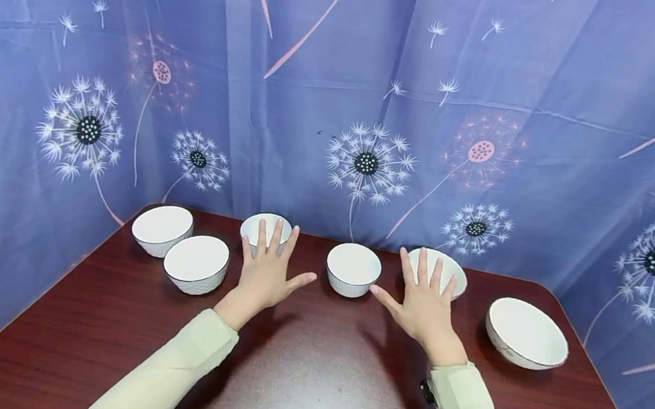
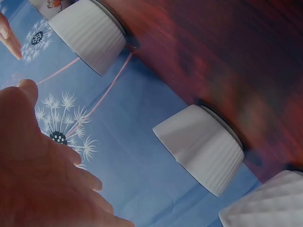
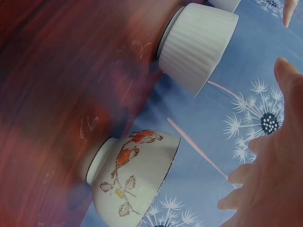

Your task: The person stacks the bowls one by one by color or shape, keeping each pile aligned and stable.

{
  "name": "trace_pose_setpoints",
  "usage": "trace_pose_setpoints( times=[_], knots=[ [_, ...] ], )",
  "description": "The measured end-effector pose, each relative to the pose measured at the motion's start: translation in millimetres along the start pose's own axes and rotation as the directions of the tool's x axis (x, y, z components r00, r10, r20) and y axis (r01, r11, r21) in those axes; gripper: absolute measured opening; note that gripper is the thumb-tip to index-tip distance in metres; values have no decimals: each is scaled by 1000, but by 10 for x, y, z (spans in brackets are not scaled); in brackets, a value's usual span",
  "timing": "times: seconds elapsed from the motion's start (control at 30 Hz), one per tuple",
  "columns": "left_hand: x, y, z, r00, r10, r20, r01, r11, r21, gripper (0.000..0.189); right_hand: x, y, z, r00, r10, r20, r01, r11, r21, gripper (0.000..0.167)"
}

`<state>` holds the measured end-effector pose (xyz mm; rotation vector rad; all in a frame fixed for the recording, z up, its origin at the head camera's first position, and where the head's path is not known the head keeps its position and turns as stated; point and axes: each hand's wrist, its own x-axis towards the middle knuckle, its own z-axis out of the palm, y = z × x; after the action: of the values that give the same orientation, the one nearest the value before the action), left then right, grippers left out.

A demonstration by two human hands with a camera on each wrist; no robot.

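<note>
Both hands are held out above the table with fingers spread, holding nothing. In the head view the left hand partly covers a ribbed white bowl at the back. The right hand overlaps a white bowl, whose side shows an orange leaf pattern in the right wrist view. Between the hands stands another ribbed white bowl, close to the right thumb in the head view. The wrist views show the left palm and right palm apart from the bowls.
Two white bowls with a textured side, one behind and one in front, stand at the left. A wider bowl stands at the right. The dark red table meets a blue dandelion-print curtain at the back.
</note>
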<state>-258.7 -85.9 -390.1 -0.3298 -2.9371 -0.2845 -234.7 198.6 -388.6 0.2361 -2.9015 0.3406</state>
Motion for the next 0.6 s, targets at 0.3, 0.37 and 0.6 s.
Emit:
trace_pose_setpoints(
  times=[0.3, 0.37, 0.6],
  knots=[
    [41, -26, -11, 1000, -5, -10, 5, 1000, -18, 96, 67, -42, 15, 1000, -20, 4, 20, 1000, 12, 94],
    [53, -40, -19, 1000, -2, -12, 2, 1000, -27, 97, 75, -62, 5, 1000, -23, -3, 24, 1000, 15, 94],
    [97, -94, -7, 998, 3, -55, -5, 999, -49, 96, 105, -124, -30, 1000, -25, -11, 26, 999, 44, 92]
  ],
)
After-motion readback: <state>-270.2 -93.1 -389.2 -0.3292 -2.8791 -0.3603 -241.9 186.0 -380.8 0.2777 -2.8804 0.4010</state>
